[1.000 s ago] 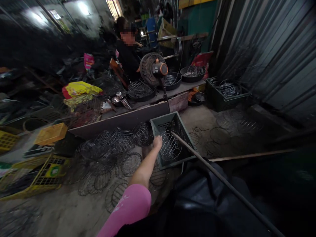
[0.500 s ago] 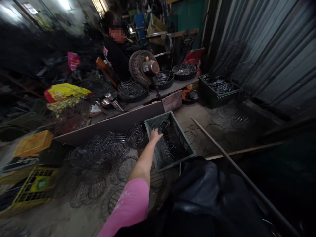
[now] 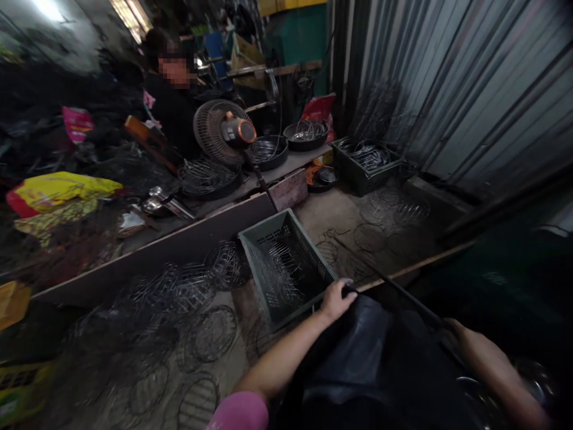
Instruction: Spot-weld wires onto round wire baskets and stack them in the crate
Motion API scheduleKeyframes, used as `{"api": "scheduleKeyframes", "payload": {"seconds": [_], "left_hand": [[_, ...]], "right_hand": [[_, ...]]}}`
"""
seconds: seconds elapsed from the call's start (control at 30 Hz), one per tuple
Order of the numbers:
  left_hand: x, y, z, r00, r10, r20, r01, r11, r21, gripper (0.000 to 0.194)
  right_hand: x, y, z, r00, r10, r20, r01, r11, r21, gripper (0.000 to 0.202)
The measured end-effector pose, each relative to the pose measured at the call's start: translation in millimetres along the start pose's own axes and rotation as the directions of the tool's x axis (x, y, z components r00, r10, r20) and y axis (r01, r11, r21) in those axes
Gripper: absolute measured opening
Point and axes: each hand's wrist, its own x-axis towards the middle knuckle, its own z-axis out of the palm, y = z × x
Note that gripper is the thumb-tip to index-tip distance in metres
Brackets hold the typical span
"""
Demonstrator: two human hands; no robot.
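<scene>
My left hand (image 3: 336,300) is at the near corner of a green plastic crate (image 3: 313,239), its fingers and thumb bent around the edge of black sheet-like cloth (image 3: 358,340) over my lap. Inside the crate lie wire racks (image 3: 286,269), grouped toward its middle. To the right, my right hand (image 3: 463,337) is beside a long thin pole (image 3: 394,283) that slants across the floor. Its fingers are dark and blurred, so whether they grip the pole does not show.
Left of the crate, wire racks (image 3: 188,286) pile against a low board (image 3: 170,245). Beyond it stand a fan (image 3: 224,131) and pans of wire parts (image 3: 208,179); a person (image 3: 168,113) sits there. Another filled crate (image 3: 367,167) stands by the corrugated metal wall (image 3: 425,77).
My left hand has drawn back from inside the crate to its near corner. My right hand has come into view. The whole view has turned rightward.
</scene>
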Motion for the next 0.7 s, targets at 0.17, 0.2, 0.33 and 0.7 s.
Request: {"api": "scheduleKeyframes", "payload": {"seconds": [0.17, 0.2, 0.33, 0.7], "left_hand": [[-17.0, 25.0, 25.2, 0.987, 0.159, 0.02, -0.16, 0.984, 0.081, 0.029], [-18.7, 24.8, 24.9, 0.987, 0.162, 0.012, -0.162, 0.981, 0.103, 0.028], [-20.5, 18.9, 17.9, 0.987, 0.162, -0.016, -0.158, 0.975, 0.158, 0.024], [-15.4, 22.1, 22.6, 0.982, 0.188, 0.022, -0.189, 0.972, 0.143, 0.024]], "right_hand": [[48.7, -58.9, -8.1, 0.997, 0.019, 0.081, -0.012, 0.996, -0.086, 0.032], [51.9, -60.9, -6.1, 0.997, 0.043, 0.062, -0.037, 0.995, -0.094, 0.032], [38.2, -32.0, 15.7, 0.992, 0.126, 0.006, -0.126, 0.992, -0.002, 0.037], [65.0, -4.1, -6.4, 0.959, 0.28, -0.049, -0.27, 0.951, 0.151, 0.045]]}}
